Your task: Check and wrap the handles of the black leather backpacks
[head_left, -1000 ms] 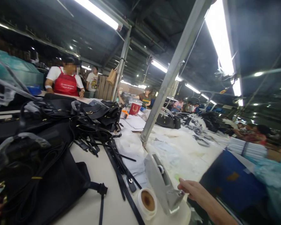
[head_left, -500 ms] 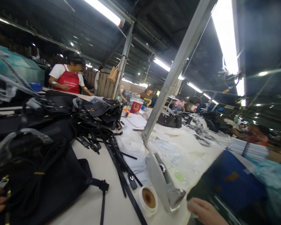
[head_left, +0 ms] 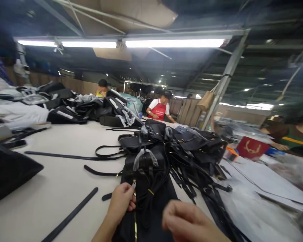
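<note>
A black bag [head_left: 164, 188] with a gold zipper and a bundle of black straps lies on the pale table in front of me. My left hand [head_left: 122, 201] pinches the zipper pull [head_left: 134, 184] at the bag's left side. Over the bag's lower right part is my right hand [head_left: 183, 218], blurred, its fingers curled; whether it holds anything is hidden. Clear plastic wraps the bag's handle [head_left: 145, 158].
More black bags [head_left: 197, 141] are piled behind and to the right. Loose black straps [head_left: 73, 213] and another black bag [head_left: 10, 171] lie at left. A red box [head_left: 252, 147] stands at right. People work farther back.
The view has swung left, bringing the bag to the middle. My left hand is still at the zipper pull. My right hand has come from the table's right edge to over the bag.
</note>
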The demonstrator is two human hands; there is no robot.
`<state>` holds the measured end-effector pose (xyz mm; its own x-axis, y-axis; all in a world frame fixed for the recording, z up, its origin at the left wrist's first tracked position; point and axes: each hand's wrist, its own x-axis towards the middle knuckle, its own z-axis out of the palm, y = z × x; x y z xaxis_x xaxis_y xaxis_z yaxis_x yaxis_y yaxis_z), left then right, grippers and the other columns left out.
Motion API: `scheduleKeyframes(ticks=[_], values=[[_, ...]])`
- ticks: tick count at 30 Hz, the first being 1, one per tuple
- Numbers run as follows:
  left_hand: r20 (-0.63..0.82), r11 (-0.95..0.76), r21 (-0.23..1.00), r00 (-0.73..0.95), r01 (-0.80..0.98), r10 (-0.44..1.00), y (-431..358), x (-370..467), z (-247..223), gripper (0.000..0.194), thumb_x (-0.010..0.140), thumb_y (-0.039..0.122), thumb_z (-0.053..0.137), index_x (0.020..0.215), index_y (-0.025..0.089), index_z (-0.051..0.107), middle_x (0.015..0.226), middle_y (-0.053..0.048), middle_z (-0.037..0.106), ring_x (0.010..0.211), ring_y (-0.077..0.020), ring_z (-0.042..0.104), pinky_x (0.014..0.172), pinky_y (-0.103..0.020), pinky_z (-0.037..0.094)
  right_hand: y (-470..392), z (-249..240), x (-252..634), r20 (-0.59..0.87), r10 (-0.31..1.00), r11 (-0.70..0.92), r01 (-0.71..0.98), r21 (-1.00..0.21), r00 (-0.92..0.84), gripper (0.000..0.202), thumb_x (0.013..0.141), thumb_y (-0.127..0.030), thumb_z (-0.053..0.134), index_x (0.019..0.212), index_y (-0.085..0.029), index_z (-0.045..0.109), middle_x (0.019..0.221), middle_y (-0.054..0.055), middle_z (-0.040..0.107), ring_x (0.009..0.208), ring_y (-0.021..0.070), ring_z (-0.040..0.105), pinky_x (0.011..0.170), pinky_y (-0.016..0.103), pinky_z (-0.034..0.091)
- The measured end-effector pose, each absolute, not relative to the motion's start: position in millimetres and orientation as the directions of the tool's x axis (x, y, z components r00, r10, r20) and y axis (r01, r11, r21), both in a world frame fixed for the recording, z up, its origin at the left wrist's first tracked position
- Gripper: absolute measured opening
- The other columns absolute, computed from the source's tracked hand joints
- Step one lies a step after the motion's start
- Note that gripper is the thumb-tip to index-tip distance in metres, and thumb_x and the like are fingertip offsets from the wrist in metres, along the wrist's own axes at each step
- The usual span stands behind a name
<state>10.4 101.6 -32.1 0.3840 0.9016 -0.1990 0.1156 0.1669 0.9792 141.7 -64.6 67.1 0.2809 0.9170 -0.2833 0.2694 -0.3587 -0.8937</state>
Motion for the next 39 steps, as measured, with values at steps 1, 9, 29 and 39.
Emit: scheduleKeyframes(ticks=[1, 9, 29, 39], values=[[-0.201, 0.17, 0.979, 0.388, 0.113, 0.9, 100.7, 10.4, -32.5, 0.024, 0.083, 0.024, 0.054, 0.061, 0.017, 0.05, 0.043, 0.004, 0.058, 0.031, -0.0087, 0.052, 0.031, -0.014, 0.034, -37.1, 70.9, 133.9, -0.243, 0.958, -0.274, 0.243, -0.93, 0.149, 0.017, 0.073, -0.039, 0.063, 0.071, -0.022, 0.064, 0.049, -0.006, 0.044, 0.042, 0.008, 0.038, 0.042, 0.022, 0.029], [-0.234, 0.199, 0.971, 0.394, 0.13, 0.889, 102.9, 14.1, -36.1, 0.027, 0.091, 0.014, 0.038, 0.067, 0.017, 0.049, 0.044, 0.005, 0.057, 0.031, -0.0084, 0.053, 0.029, -0.013, 0.034, 76.0, 34.5, 127.6, -0.331, 0.921, -0.39, 0.452, -0.802, 0.207, 0.016, 0.067, -0.015, 0.051, 0.051, -0.019, 0.05, 0.043, -0.007, 0.04, 0.034, 0.006, 0.03, 0.032, 0.02, 0.02], [-0.103, 0.069, 0.992, 0.346, 0.11, 0.932, 94.0, 9.7, -32.6, 0.034, 0.089, 0.015, 0.041, 0.123, 0.017, 0.046, 0.051, 0.01, 0.053, 0.036, -0.0102, 0.054, 0.035, -0.016, 0.043, 88.4, 16.6, 131.0, -0.386, 0.848, -0.529, 0.539, -0.656, 0.363, 0.013, 0.071, -0.013, 0.055, 0.059, -0.018, 0.053, 0.045, -0.007, 0.045, 0.032, 0.0065, 0.036, 0.029, 0.019, 0.028], [-0.248, 0.322, 0.936, 0.379, -0.144, 0.891, 100.3, 12.1, -32.8, 0.015, 0.086, 0.019, 0.049, 0.091, 0.01, 0.059, 0.049, 0.002, 0.057, 0.037, -0.0104, 0.055, 0.036, -0.017, 0.041, 82.1, 27.7, 128.0, -0.495, 0.831, -0.549, 0.519, -0.656, 0.253, 0.038, 0.091, -0.022, 0.059, 0.055, -0.016, 0.048, 0.04, -0.014, 0.036, 0.029, 0.0021, 0.027, 0.029, 0.015, 0.019]])
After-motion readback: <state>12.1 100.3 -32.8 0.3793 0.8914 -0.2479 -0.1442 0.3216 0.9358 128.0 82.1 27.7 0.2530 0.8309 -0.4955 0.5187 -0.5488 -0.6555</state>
